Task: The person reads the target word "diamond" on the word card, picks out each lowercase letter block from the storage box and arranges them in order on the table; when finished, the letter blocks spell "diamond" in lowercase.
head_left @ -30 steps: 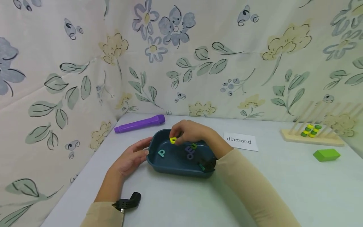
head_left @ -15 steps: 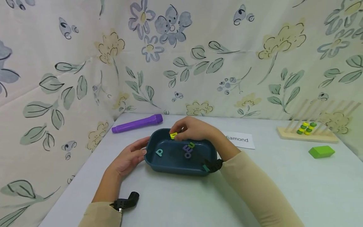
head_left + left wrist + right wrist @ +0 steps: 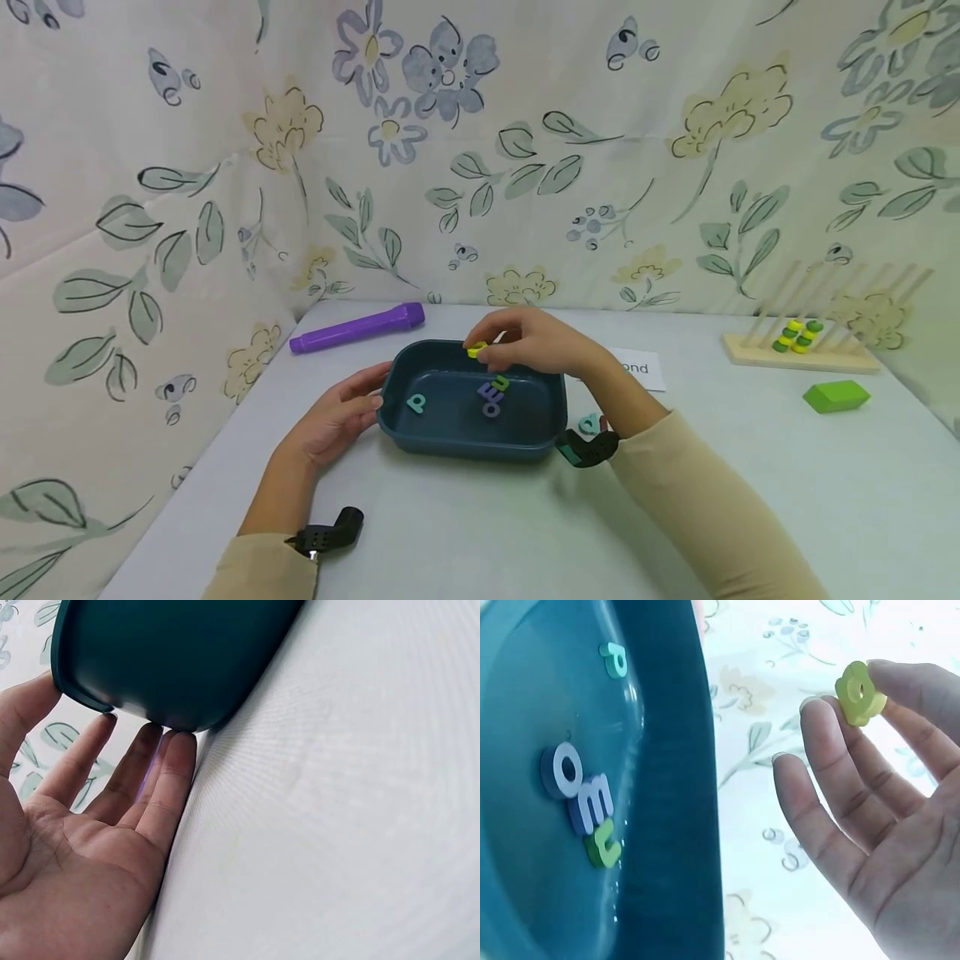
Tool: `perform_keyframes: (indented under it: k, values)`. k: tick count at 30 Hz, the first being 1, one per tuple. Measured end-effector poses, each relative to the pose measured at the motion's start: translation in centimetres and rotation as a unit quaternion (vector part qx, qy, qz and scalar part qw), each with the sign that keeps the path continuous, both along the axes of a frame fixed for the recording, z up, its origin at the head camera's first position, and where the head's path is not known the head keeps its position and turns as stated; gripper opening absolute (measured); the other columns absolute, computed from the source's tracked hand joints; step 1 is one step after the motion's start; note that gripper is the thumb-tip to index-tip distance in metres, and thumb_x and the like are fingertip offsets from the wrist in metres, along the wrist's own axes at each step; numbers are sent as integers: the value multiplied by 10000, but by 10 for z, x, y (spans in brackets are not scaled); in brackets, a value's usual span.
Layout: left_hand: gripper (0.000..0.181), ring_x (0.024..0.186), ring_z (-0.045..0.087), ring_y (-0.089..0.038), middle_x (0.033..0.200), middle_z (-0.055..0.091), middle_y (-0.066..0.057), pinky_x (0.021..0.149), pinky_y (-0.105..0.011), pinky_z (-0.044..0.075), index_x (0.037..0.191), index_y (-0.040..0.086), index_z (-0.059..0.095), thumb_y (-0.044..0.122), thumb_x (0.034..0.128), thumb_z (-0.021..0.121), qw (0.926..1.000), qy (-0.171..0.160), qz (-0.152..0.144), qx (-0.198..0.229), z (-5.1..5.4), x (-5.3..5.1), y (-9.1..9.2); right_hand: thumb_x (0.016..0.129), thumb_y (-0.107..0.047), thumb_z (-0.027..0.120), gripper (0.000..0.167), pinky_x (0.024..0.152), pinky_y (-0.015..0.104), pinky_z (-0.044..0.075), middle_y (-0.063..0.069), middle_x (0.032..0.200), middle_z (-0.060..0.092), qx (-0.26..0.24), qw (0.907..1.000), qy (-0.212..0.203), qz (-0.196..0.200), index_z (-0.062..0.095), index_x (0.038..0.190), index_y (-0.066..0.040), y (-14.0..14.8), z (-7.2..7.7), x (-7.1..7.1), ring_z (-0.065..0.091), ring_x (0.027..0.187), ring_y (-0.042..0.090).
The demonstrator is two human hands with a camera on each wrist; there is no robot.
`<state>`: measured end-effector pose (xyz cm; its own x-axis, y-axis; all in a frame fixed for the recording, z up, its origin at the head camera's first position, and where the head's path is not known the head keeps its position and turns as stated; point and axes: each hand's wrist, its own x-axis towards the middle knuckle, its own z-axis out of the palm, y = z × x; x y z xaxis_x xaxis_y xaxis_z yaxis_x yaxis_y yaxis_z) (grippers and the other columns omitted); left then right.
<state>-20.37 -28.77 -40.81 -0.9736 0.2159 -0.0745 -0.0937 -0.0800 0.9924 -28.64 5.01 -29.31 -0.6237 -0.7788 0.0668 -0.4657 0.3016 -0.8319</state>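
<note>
Pinching a yellow piece (image 3: 851, 695), right grip (image 3: 540, 340) narrowed onto it — left grip (image 3: 333, 421), fingers extended, touching the tub (image 3: 472, 447).

Plain beige sleeves (image 3: 720, 508); matching black, bent wrist devices (image 3: 330, 536).

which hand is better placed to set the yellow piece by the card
Probably the right hand: it pinches the yellow piece and is nearer the white card. The left hand touches the left end of the tray.
</note>
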Motion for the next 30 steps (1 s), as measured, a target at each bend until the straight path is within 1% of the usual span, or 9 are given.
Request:
perform_keyframes:
  k: [4,9,13,17,19,24,27,30]
  values:
    - [636,1254,617,-78,1665,280,-171,1036,-239,528,1605,44,333,89,1025,589,10000,6,0,-1,-1,1,0,983,-241,679,248,891,384,619,36,1231,703,-146,9994,-186,-235,746,1208,-160,12,-2,0,750,957,265]
    - [636,1260,620,-83,1661,290,-178,1039,-244,527,1604,46,338,105,1026,597,10000,12,-2,-46,-1,0,1,993,-227,659,293,925,407,610,74,1260,674,-421,9975,-376,-419,724,1246,-95,30,-7,1,744,959,313]
    - [641,1271,613,-80,1669,276,-183,1046,-241,521,1609,46,329,114,1030,596,10000,19,-59,-78,0,0,1,987,-217,683,274,919,409,607,113,1209,686,-501,9960,-312,-668,729,1228,-96,46,-9,5,733,947,316]
    - [643,1270,601,-58,1664,276,-173,1043,-224,518,1612,23,302,100,1034,572,9999,64,-98,-73,1,2,-2,977,-230,714,235,913,424,605,138,1148,708,-555,9937,-190,-950,745,1190,-135,59,-7,9,729,933,299]
    - [641,1268,596,-49,1649,300,-144,1042,-218,517,1612,19,298,96,1035,565,9999,58,-108,-58,1,3,-4,976,-235,717,223,905,424,608,131,1130,721,-554,9930,-122,-1038,746,1177,-141,65,-7,11,730,944,323]
    - [626,1277,592,-53,1585,389,-56,1053,-227,513,1608,33,319,106,1039,570,9999,18,-158,-15,-1,1,-4,983,-192,702,176,880,385,615,122,1103,728,-628,9919,-8,-1107,738,1139,-122,79,-8,18,720,953,392]
    - [622,1278,591,-53,1577,398,-45,1053,-226,512,1607,32,322,101,1039,567,9999,34,-152,-2,-2,-1,-4,983,-182,701,158,871,401,621,115,1078,722,-705,9911,8,-1127,737,1123,-118,85,-9,23,722,920,364]
    - [626,1277,591,-51,1602,369,-77,1051,-224,513,1608,30,317,99,1039,567,9999,35,-152,-12,-2,-2,-2,987,-202,700,151,865,401,622,104,1051,726,-722,9895,42,-1255,739,1116,-134,92,-9,29,725,881,299]
